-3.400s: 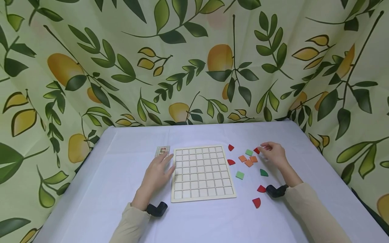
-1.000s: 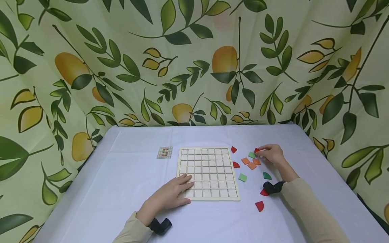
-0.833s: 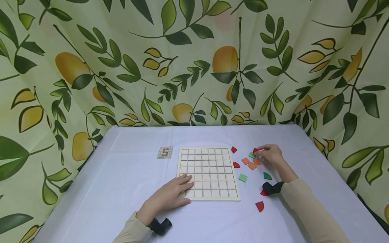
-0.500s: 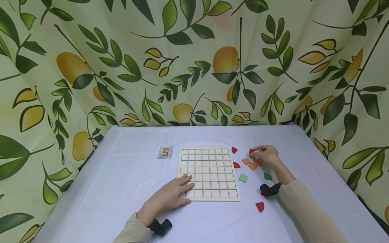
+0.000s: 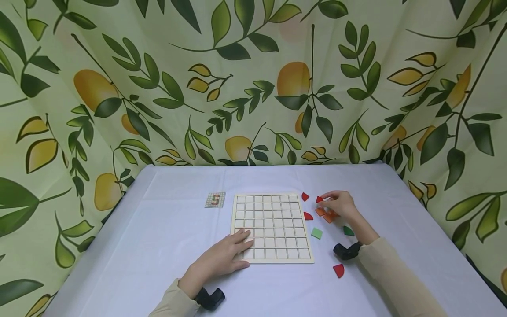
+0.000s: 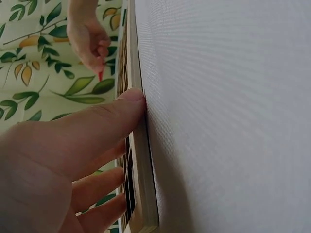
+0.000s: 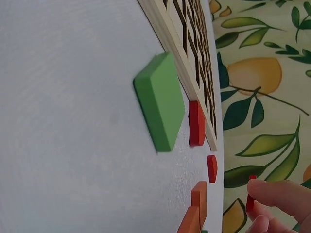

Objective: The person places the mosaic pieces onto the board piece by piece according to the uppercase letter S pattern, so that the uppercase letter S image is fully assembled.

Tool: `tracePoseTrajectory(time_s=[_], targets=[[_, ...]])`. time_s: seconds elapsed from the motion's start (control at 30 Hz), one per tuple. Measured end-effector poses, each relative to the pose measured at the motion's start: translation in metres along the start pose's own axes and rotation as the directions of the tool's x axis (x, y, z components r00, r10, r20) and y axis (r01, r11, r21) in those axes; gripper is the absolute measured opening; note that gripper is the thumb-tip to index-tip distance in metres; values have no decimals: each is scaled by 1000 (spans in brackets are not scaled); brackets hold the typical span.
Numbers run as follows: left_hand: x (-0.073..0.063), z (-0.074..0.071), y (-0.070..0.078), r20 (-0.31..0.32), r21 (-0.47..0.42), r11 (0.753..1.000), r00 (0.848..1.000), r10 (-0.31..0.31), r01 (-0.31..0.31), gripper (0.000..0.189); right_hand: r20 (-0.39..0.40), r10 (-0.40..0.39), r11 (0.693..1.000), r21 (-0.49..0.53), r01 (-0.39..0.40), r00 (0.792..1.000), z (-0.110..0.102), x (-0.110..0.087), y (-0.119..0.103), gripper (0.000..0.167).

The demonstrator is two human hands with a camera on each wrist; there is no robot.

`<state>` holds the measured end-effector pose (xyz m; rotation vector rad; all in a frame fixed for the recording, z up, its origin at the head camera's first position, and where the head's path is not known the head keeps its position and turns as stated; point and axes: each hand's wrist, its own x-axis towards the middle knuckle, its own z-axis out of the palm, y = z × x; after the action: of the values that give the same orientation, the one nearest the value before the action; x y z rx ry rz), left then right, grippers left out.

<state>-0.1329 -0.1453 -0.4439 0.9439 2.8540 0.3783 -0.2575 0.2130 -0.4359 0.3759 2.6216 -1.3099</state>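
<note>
My right hand (image 5: 339, 204) pinches a red quarter-circle piece (image 5: 319, 199) between thumb and fingertips, above the loose pieces right of the board. The right wrist view shows that red piece (image 7: 250, 194) edge-on in the fingers, lifted off the cloth. My left hand (image 5: 224, 252) rests on the near left corner of the wooden grid board (image 5: 273, 261), its fingers straight and spread over the squares. In the left wrist view the thumb (image 6: 104, 116) lies along the board's edge (image 6: 141, 160). The board's squares hold no pieces.
Around the right hand lie orange squares (image 5: 320, 212), a light green square (image 5: 317, 233), a dark green quarter (image 5: 348, 230) and red quarters (image 5: 338, 270). A small pattern card (image 5: 215, 200) with an S lies left of the board. White cloth (image 5: 166, 211) covers the table.
The left hand has moved from the board's left side onto its near left corner. My right hand has taken up a red quarter and carried it leftward toward the board.
</note>
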Motion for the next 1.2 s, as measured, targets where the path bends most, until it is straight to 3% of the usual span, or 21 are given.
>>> tracePoseTrajectory(time_s=[0.67,1.2], targets=[[0,0,2,12,-2,1000,1000,-14,14,55,6,-70,998,-9,70,998,16,-7,-14,38],[-1,-2,4,19,-12,1000,1000,-17,17,56,25,-127,991,42,126,992,28,-11,-24,34]])
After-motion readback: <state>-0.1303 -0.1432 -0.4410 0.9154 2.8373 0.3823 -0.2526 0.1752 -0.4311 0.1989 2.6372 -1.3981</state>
